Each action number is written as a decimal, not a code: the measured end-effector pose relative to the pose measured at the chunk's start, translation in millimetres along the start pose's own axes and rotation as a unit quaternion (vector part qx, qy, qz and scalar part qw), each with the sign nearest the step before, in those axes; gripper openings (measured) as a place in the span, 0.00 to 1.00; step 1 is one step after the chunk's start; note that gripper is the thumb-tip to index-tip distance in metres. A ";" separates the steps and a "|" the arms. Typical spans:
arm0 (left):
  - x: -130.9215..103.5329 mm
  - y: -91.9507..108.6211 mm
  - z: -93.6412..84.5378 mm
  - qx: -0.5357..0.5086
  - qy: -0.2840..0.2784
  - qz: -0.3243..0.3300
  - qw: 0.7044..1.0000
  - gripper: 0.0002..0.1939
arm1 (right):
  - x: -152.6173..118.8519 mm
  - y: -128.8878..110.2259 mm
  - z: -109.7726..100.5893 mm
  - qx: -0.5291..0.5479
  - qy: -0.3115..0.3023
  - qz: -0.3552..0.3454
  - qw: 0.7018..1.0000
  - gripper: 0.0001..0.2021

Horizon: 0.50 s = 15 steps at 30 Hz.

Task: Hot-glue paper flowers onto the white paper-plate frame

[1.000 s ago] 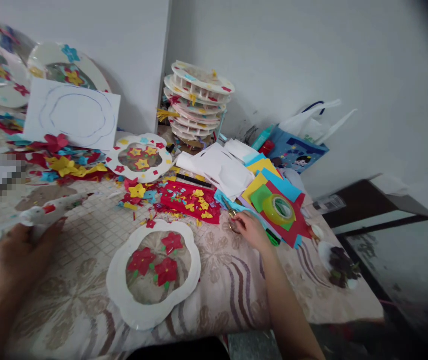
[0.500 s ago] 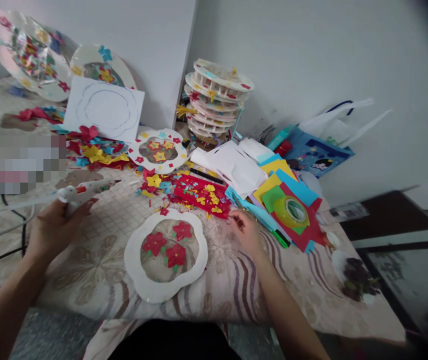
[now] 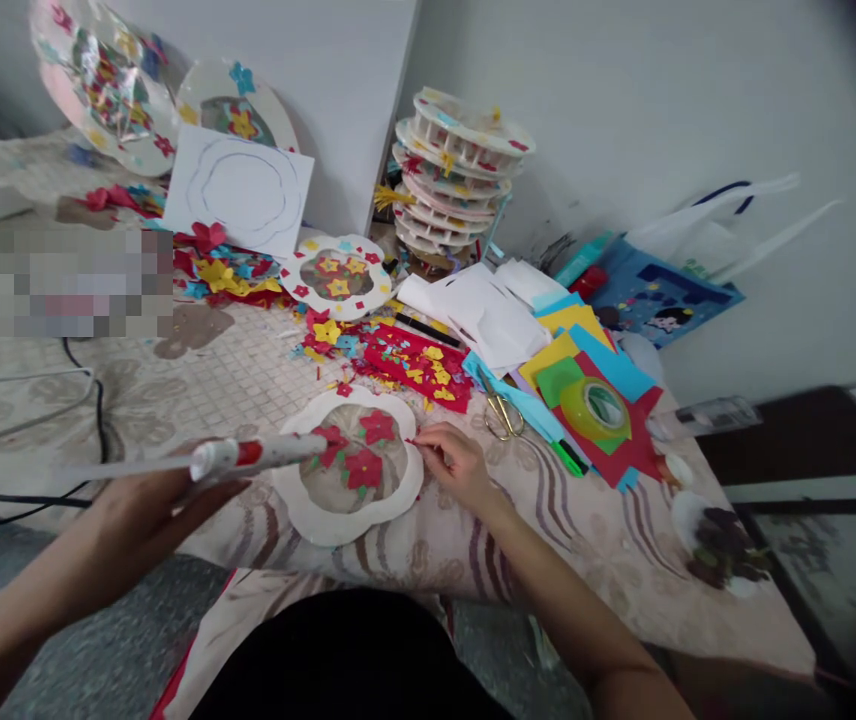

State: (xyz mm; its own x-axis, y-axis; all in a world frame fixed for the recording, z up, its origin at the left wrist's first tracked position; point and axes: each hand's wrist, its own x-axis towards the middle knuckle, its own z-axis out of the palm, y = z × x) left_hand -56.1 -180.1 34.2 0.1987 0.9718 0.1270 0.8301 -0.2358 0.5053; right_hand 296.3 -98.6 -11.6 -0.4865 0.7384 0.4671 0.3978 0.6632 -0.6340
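Observation:
My left hand (image 3: 150, 505) is closed around the handle of a white hot glue gun (image 3: 278, 452). The gun's nozzle points right, over the left part of a white scalloped frame (image 3: 357, 527). Inside that frame are red paper flowers (image 3: 363, 468) with small green leaves on a see-through middle. My right hand (image 3: 458, 465) pinches a tiny red paper piece (image 3: 411, 441) at the frame's right rim. A small red flower (image 3: 344, 389) sits on the top rim. Gold-handled scissors (image 3: 504, 415) lie to the right of my right hand.
Behind the frame lie a red sheet (image 3: 398, 362) with yellow scraps and a finished decorated frame (image 3: 300, 300). Coloured paper, yellow tape (image 3: 594, 408) and a green-capped marker (image 3: 569, 458) lie right. A tiered white model (image 3: 458, 180) stands at the back. Black cables (image 3: 102, 400) run along the left.
My left hand has brought the glue gun right and nearer, over the white frame. My right hand has moved left from beside the scissors to the frame's right rim, uncovering the scissors.

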 end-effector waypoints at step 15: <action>-16.2 57.3 2.3 0.048 -0.041 0.215 0.974 0.11 | -19.1 -29.2 -1.1 0.044 -0.010 0.013 0.999 0.08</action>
State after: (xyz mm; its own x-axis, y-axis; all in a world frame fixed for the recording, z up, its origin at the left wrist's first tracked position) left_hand -10.6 -209.3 59.1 0.5774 0.7809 0.2383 0.7047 -0.6241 0.3376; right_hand 294.9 -132.0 -1.3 -0.4930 0.7525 0.4367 0.3419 0.6291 -0.6980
